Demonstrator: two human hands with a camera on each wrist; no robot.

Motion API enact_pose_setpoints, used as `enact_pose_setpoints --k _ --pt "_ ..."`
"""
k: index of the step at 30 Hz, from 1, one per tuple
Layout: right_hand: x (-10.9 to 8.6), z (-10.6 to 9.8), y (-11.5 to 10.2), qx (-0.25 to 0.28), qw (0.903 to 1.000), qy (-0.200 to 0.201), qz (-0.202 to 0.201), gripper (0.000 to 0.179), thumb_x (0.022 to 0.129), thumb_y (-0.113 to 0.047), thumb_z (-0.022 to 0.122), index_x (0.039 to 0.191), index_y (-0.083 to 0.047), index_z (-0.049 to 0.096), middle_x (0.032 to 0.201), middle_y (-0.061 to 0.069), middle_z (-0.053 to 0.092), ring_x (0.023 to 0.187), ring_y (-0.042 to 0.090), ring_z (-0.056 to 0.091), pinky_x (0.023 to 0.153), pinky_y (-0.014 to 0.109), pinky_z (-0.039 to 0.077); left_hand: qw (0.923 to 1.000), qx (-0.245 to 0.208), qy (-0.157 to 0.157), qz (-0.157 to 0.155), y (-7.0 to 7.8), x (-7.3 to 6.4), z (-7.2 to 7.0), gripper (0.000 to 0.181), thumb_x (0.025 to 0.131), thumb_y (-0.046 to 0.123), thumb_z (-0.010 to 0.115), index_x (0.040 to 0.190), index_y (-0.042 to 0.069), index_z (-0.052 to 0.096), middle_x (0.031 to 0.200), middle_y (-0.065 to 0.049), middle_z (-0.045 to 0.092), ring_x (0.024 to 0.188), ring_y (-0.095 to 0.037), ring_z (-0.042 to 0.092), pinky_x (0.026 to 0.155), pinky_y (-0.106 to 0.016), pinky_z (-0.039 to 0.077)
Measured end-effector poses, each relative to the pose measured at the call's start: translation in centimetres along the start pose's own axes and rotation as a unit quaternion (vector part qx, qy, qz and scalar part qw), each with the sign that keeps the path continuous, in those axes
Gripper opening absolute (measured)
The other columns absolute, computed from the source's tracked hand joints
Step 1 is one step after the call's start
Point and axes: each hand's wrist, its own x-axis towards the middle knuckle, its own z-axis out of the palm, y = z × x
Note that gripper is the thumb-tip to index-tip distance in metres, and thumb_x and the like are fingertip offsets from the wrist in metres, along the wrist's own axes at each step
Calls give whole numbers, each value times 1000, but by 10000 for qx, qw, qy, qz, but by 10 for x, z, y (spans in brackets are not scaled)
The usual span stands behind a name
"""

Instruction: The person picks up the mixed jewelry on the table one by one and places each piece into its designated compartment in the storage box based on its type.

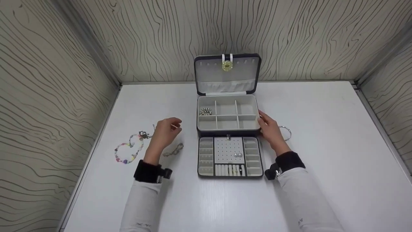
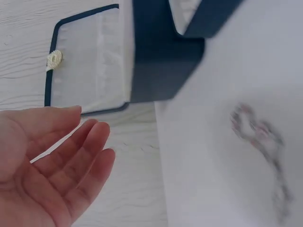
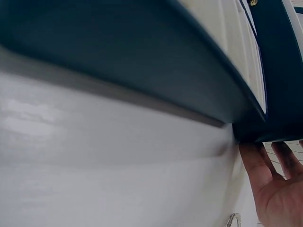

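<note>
A dark jewelry box [image 1: 212,132] stands with its lid [image 1: 225,77] up and its front drawer [image 1: 206,177] pulled out. My right hand [image 1: 272,130] rests against the box's right side, thumb by the rim; in the right wrist view its fingers [image 3: 253,156] touch the dark wall. To the left of the box, my left hand [image 1: 164,132] hovers with loosely bent fingers and nothing in them. Just below it lies a bracelet [image 1: 175,150], blurred in the left wrist view. A beaded bracelet [image 1: 205,111] sits in the upper tray's back left compartment.
A colorful beaded necklace [image 1: 125,161] and a dark metal piece [image 1: 144,134] lie at left on the white table [image 1: 334,145]. Behind my right hand is a silver bangle [image 1: 290,132]. A yellow brooch [image 1: 227,65] hangs on the lid; pearl earrings [image 1: 238,155] sit in the drawer.
</note>
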Motion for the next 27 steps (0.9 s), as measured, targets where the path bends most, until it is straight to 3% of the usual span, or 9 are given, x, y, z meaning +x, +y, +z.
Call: enact_pose_setpoints --k 8,15,18,24,27 --pt "-1 -1 2 42 10000 26 36 51 107 -26 39 155 -13 29 154 19 34 132 33 41 102 44 41 9972 612 124 -409 -42 -29 -5 29 87 1 69 115 -6 67 101 -19 69 91 -32 67 79 -46 54" --pt "0 0 1 -59 10000 67 28 51 107 -27 39 155 -14 29 154 19 34 130 32 42 100 42 41 9836 1366 948 -693 -82 -40 -18 30 83 1 70 111 -8 67 113 -28 61 108 -45 57 92 -53 46" --pt "-1 0 0 -36 10000 50 31 52 107 -28 39 155 -13 28 154 19 34 133 32 40 104 44 39 9769 1571 1173 -846 -94 -43 -23 33 80 2 71 111 -9 66 115 -33 58 106 -50 55 89 -57 46" --pt "-1 -1 -1 -53 9999 9 150 52 107 -29 38 156 -15 27 155 18 32 131 32 42 101 42 41 9614 1887 869 -1802 -111 -51 -34 37 84 3 63 119 -9 62 114 -35 57 96 -50 59 71 -58 51" --pt "-2 -2 -2 -27 9998 -20 172 52 107 -29 38 156 -16 26 155 18 31 129 32 43 99 43 42 9572 1936 735 -2021 -118 -57 -36 30 84 0 59 112 -10 65 108 -33 62 87 -46 63 62 -55 51"
